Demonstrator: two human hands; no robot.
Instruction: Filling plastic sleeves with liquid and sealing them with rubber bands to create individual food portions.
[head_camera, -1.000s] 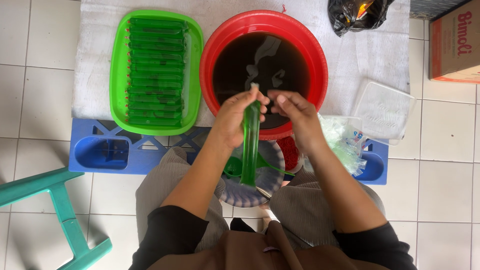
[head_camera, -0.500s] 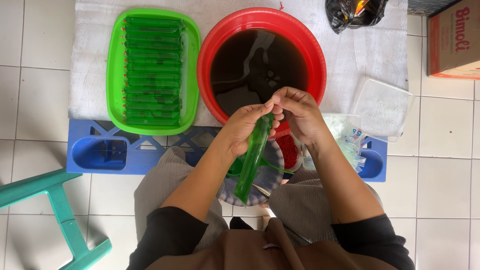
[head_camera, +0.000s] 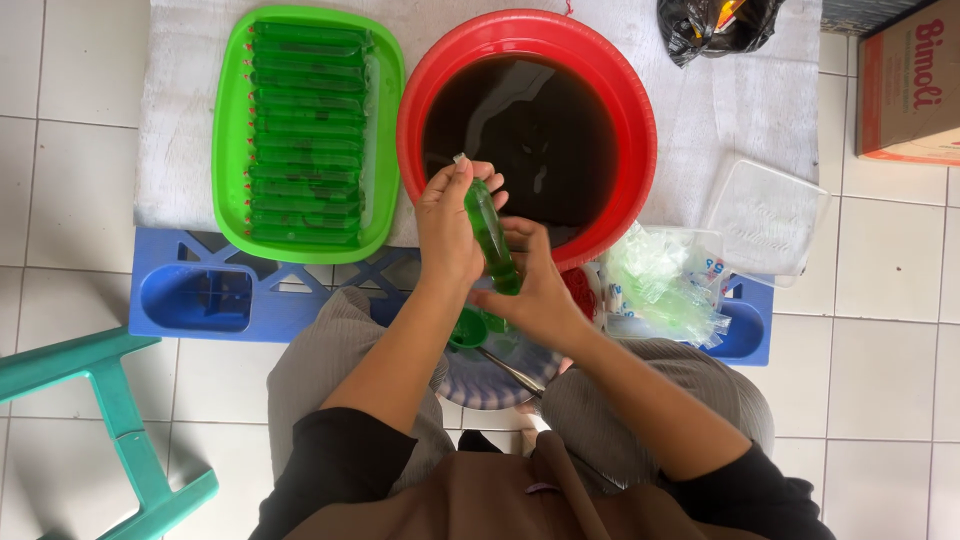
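Head camera looks straight down at a long thin green ice tube (head_camera: 490, 238), a clear plastic sleeve full of green liquid. It tilts a little, with its top end up near the edge of the red basin (head_camera: 527, 40) and its bottom end lower, above the person's lap.

The left hand (head_camera: 448, 225) is curled around the top part of the tube, with fingers pinching the twisted plastic end. The right hand (head_camera: 540, 290) is closed around the bottom part of the tube. Both hands touch it.

Just behind the hands, the red basin is full of dark brown liquid. Under the hands, on the lap, sits a round plate (head_camera: 480, 380) with a small green funnel (head_camera: 466, 328) and a metal spoon (head_camera: 510, 370) on it.

To the left of the basin is a green tray (head_camera: 228, 140) packed with many filled green tubes (head_camera: 305, 130) lying in rows. To the right lies a pile of empty clear bags (head_camera: 665, 285) next to a clear box lid (head_camera: 765, 215).

The basin and tray rest on a white cloth (head_camera: 170, 120), with a blue crate (head_camera: 200, 300) at its near edge. A teal stool (head_camera: 110, 400) stands on the tiled floor (head_camera: 50, 200). A black bag (head_camera: 715, 25) and a cardboard box (head_camera: 910, 80) sit farther away.
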